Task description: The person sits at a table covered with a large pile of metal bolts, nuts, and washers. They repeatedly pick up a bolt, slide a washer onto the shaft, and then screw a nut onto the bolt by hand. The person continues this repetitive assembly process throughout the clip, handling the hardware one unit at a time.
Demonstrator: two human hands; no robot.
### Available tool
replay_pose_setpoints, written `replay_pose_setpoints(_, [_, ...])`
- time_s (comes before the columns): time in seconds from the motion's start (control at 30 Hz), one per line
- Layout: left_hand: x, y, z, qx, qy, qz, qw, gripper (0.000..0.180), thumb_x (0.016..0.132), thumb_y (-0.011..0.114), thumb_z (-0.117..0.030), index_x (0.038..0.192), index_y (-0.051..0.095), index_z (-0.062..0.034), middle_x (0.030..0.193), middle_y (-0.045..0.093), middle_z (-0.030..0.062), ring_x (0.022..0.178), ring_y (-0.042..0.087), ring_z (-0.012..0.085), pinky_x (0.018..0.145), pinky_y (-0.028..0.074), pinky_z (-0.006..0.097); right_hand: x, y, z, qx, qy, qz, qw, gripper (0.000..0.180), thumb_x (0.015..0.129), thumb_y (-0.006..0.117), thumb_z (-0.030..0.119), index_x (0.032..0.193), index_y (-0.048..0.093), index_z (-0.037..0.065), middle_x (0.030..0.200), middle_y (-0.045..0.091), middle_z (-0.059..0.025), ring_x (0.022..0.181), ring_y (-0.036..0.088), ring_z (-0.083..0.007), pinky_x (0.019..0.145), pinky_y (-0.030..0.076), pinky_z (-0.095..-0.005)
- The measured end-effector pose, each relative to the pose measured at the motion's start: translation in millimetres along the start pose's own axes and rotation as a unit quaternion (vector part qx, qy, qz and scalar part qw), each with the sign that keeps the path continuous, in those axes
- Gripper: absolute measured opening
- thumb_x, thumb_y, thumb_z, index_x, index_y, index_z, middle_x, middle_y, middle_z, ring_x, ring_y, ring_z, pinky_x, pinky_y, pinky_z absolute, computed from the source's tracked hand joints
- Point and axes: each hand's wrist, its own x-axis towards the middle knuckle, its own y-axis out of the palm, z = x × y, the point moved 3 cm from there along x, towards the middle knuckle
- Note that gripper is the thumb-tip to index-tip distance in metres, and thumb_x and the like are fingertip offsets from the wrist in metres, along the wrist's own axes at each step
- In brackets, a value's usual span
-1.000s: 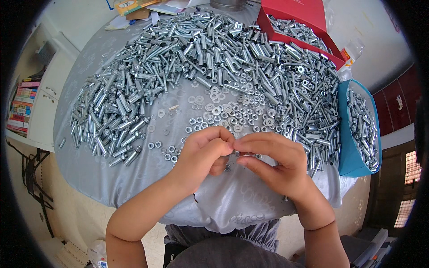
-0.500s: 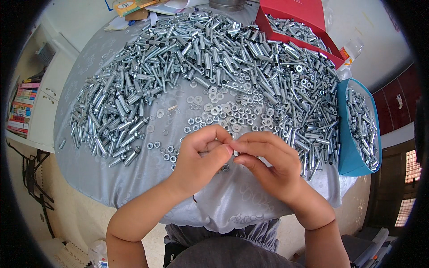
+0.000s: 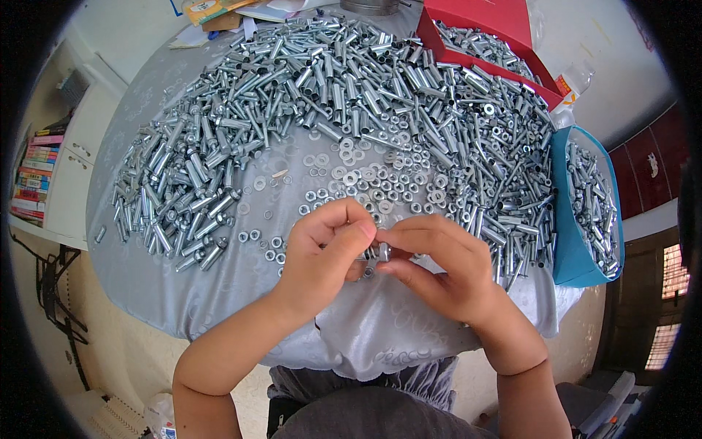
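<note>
My left hand is closed around a metal bolt whose shaft is mostly hidden by the fingers. At the bolt's end, a shiny nut shows between the two hands. The thumb and forefinger of my right hand pinch at that nut from the right. Just beyond my hands, loose hex nuts and flat washers lie spread on the grey tablecloth. Several more nuts sit beside my left wrist.
A wide heap of metal sleeves and bolts arcs across the table. Finished-looking sleeve anchors lie at the left. A red box and a teal fabric bin, both holding metal parts, stand at the right. Papers lie at the far edge.
My fingers have shifted on the bolt, and more of the nut now shows between my hands. My right fingertips have parted a little from the left thumb.
</note>
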Motion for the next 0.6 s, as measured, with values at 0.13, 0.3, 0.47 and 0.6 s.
replay_pose_setpoints(0.13, [0.3,3.6,2.4,0.095,0.057,-0.015,0.994,0.012,0.089,0.047,-0.016,0.083,0.049,-0.0056,0.060,0.044,-0.0061,0.050,0.036,-0.0005,0.042,0.025,0.018,0.7,-3.1,0.2,-0.008,0.036,0.026,0.999,0.017,0.071,0.069,0.006,0.083,0.058,0.000,0.075,0.058,-0.0093,0.062,0.057,-0.0199,0.054,0.046,-0.0268])
replay_pose_setpoints(0.3, [1.1,5.0,0.8,0.051,0.014,-0.032,0.998,0.013,0.090,0.048,-0.018,0.086,0.049,-0.0063,0.060,0.044,-0.0070,0.047,0.035,-0.0009,0.041,0.025,0.018,-0.6,-8.2,-7.6,-0.019,0.067,0.088,0.994,0.015,0.072,0.069,0.009,0.079,0.058,0.002,0.069,0.056,-0.0068,0.058,0.055,-0.0179,0.049,0.044,-0.0264])
replay_pose_setpoints(0.47, [2.0,3.6,2.8,0.031,-0.005,-0.032,0.999,0.012,0.090,0.048,-0.018,0.087,0.048,-0.0063,0.059,0.041,-0.0072,0.045,0.033,-0.0010,0.040,0.024,0.018,3.0,-7.0,-1.9,0.003,0.031,-0.008,0.999,0.021,0.072,0.071,0.017,0.083,0.060,0.002,0.068,0.058,-0.0067,0.055,0.055,-0.0178,0.048,0.044,-0.0262])
replay_pose_setpoints(0.6, [2.6,4.4,4.7,0.052,0.011,-0.031,0.998,0.013,0.090,0.049,-0.019,0.088,0.048,-0.0060,0.059,0.042,-0.0062,0.045,0.033,-0.0010,0.039,0.023,0.017,-1.3,-10.4,-5.4,-0.044,0.064,0.070,0.995,0.030,0.071,0.072,0.022,0.092,0.061,0.003,0.076,0.061,-0.0079,0.058,0.057,-0.0187,0.051,0.046,-0.0270])
